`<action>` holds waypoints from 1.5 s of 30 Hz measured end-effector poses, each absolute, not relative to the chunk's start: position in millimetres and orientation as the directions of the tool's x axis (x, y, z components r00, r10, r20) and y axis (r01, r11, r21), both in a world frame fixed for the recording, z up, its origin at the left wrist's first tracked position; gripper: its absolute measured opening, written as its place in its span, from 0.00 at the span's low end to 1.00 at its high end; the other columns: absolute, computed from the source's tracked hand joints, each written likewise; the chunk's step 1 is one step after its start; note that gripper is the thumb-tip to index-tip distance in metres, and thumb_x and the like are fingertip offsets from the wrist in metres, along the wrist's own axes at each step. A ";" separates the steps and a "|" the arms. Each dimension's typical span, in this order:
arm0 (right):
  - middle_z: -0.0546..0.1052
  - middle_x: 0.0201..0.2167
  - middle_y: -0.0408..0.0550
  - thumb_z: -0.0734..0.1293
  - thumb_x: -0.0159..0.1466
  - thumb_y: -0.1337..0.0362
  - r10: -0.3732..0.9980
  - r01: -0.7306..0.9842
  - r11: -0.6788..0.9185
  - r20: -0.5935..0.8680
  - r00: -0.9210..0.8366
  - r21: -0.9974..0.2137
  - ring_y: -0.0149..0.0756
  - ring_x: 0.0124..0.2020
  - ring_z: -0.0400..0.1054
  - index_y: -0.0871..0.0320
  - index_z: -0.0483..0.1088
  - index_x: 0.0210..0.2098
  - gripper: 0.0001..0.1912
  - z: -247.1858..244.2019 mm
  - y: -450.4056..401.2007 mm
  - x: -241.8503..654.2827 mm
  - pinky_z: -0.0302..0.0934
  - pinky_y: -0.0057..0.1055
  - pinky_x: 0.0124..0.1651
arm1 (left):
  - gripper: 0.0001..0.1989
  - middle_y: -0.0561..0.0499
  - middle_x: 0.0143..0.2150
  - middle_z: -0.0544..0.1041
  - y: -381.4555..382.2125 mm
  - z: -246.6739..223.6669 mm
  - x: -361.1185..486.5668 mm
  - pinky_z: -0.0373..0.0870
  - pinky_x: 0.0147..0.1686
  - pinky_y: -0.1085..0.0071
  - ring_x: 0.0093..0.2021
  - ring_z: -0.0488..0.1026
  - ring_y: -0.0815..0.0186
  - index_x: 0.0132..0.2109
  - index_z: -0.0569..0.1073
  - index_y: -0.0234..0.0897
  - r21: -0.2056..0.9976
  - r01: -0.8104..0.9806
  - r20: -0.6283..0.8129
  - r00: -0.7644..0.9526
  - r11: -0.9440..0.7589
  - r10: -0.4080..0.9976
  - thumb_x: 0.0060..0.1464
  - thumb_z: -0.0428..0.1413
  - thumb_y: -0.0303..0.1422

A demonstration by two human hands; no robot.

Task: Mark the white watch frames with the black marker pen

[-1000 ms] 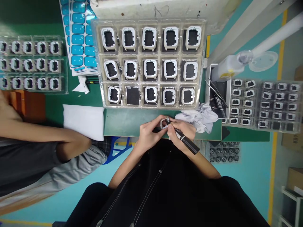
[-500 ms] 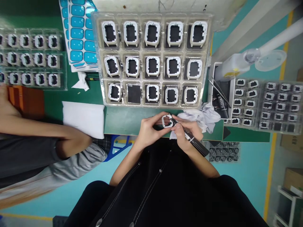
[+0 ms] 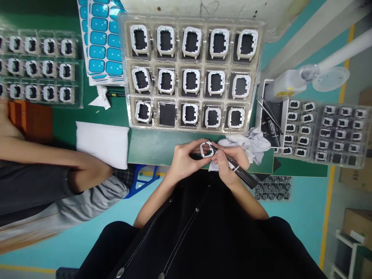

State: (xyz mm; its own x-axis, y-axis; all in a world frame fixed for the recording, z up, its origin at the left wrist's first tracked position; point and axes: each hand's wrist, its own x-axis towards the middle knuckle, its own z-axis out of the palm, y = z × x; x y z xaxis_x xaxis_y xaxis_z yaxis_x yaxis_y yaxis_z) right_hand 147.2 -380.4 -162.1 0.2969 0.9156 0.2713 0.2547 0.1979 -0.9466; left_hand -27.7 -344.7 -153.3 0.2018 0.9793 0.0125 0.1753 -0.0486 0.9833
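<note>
Between thumb and fingers, my left hand point(image 3: 184, 161) grips a small white square frame point(image 3: 202, 149), its open middle facing up. My right hand point(image 3: 229, 162) is closed around a black marker pen point(image 3: 243, 176). The pen's tip meets the right edge of the frame, and its thick end points down and right. Beyond my hands lies a clear plastic tray point(image 3: 180, 130) with rows of similar white frames over dark pads. One pocket point(image 3: 167, 114) in its front row shows only a dark pad. A crumpled white cloth point(image 3: 255, 145) lies beside my right hand.
To the right, a white box point(image 3: 279, 146) holds tweezers and a marker; more part trays point(image 3: 315, 155) lie beyond. Blue sticker sheets point(image 3: 99, 52) and a folded white cloth point(image 3: 101, 145) are on the left. A co-worker's arm point(image 3: 58, 162) rests at the far left.
The view has shifted slightly, so the tray appears a little further right. Both hands keep their grips, with the pen tip still at the frame's right edge.
</note>
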 end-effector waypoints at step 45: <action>0.92 0.41 0.45 0.76 0.72 0.72 0.868 0.471 0.363 0.476 0.142 -0.804 0.50 0.47 0.92 0.50 0.79 0.47 0.10 -142.9 -372.3 149.4 0.91 0.43 0.51 | 0.24 0.48 0.52 0.94 -345.7 -153.3 -31.5 0.94 0.49 0.68 0.45 0.94 0.58 0.66 0.87 0.40 0.956 0.264 0.078 0.198 -0.130 0.977 0.64 0.75 0.31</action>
